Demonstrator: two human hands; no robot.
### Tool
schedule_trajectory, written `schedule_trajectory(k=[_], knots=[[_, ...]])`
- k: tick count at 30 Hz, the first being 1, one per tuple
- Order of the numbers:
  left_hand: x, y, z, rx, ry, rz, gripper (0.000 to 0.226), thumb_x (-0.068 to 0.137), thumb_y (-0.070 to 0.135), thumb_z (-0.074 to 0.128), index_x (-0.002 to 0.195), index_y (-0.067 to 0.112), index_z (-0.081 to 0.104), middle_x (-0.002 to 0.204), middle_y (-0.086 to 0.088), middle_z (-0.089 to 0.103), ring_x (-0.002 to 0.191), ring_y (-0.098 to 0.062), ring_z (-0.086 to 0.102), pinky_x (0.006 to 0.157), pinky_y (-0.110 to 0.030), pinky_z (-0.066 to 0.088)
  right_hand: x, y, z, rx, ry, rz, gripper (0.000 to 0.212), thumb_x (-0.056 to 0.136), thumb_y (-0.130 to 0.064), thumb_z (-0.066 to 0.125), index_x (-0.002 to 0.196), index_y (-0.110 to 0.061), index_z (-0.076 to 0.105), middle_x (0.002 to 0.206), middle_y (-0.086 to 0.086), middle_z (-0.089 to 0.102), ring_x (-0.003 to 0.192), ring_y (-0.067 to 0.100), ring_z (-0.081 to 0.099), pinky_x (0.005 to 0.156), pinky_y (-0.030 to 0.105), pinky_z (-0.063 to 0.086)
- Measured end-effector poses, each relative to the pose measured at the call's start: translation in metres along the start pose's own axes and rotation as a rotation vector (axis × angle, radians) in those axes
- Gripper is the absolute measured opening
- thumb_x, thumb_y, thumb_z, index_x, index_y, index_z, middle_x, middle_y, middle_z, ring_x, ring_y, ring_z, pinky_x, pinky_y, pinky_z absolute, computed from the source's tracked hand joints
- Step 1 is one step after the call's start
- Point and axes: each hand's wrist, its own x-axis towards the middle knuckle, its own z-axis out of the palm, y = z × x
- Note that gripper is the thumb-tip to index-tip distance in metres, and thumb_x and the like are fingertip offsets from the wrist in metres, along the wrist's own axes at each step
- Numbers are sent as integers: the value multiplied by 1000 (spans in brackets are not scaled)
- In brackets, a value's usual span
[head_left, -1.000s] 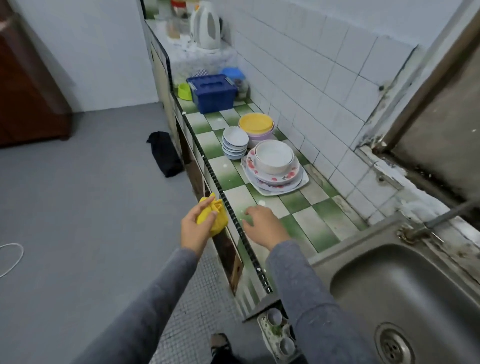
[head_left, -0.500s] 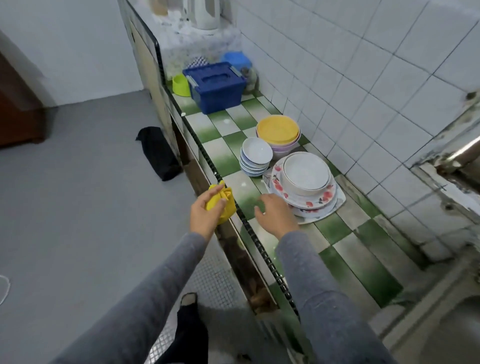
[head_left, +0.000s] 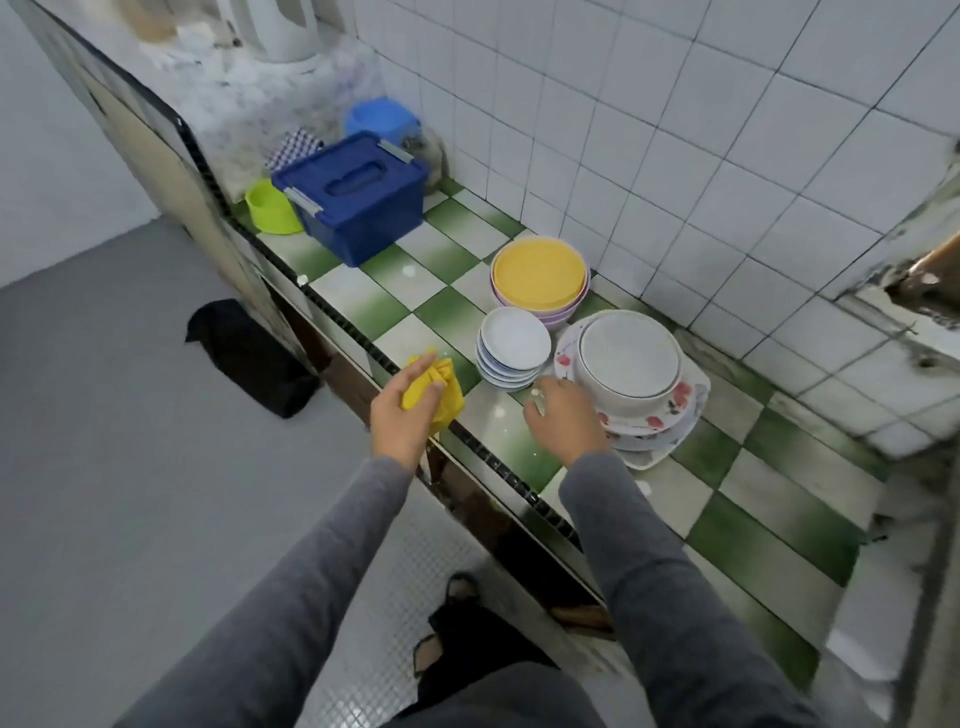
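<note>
Observed: left hand (head_left: 402, 415) grips a bunched yellow cloth (head_left: 441, 392) at the front edge of the green-and-white tiled worktop (head_left: 753, 488); right hand (head_left: 566, 415) holds nothing, fingers loose, just beside the stacked plates (head_left: 654, 421), near the small bowls (head_left: 514, 345)

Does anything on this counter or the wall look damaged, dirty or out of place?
Yes. The wall edge at far right is broken and stained, and dark grime lines the counter below it. A black bag lies on the floor. The dishes stand in neat stacks.
</note>
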Motion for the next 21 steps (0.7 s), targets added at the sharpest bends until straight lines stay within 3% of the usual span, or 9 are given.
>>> schedule_trajectory(k=[3,6,15,21], knots=[[30,4,6,31,-39,-8,33,94,15,67,117,40,65,133,1,58,124,-22,54,107,-47,47,20,0,3,36,30,71,31,101,-23,47,121,-2,57,120,19,61,113,34,54,91,38,42],[58,10,17,47,-86,-9,32,95,16,65,118,40,64,131,4,55,123,-21,53,106,-46,48,42,-1,7,127,51,127,42,102,-24,47,140,-6,48,140,19,50,131,32,45,106,40,38],[116,24,42,125,-205,-65,37,98,25,62,133,36,61,145,1,46,124,-24,47,102,-41,49,83,-2,16,344,68,324,46,104,-29,45,148,-19,42,144,11,51,130,28,49,112,46,41],[143,28,48,114,-259,-105,35,98,24,62,130,36,62,133,5,46,118,-24,48,94,-36,50,94,-6,23,443,117,396,44,104,-25,47,148,-18,45,144,12,51,121,25,55,109,40,42]])
